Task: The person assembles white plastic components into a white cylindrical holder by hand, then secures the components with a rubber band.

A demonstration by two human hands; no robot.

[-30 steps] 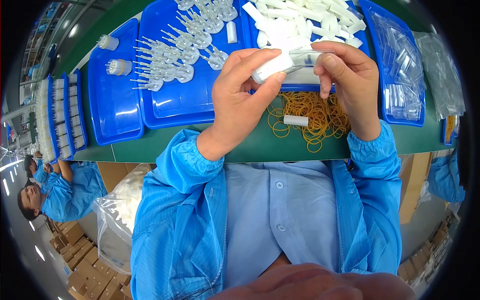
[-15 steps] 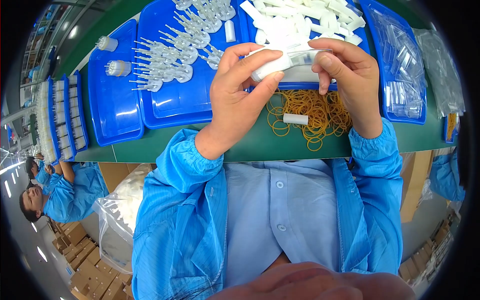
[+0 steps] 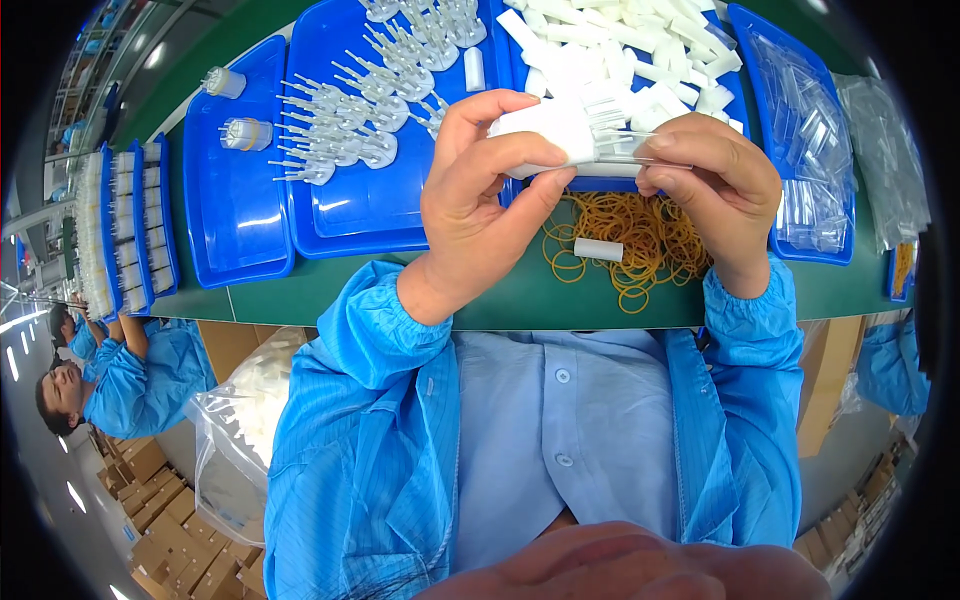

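Gripping the white block (image 3: pixel 540 128) between thumb (image 3: pixel 540 198) and fingers (image 3: pixel 512 153), the left hand (image 3: pixel 480 195) is left of the rubber-band pile (image 3: pixel 650 255). The right hand (image 3: pixel 725 185) pinches a clear plastic strip (image 3: pixel 622 158) at the block's right end, both beyond the pile. A white tube (image 3: pixel 598 249) lies at the pile's left part. White pieces (image 3: pixel 690 45) lie beyond the pile; clear pieces (image 3: pixel 812 205), right of it.

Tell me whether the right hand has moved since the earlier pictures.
Yes. Judged against the rubber bands, the right hand has shifted down the view, its fingertips now nearer them.
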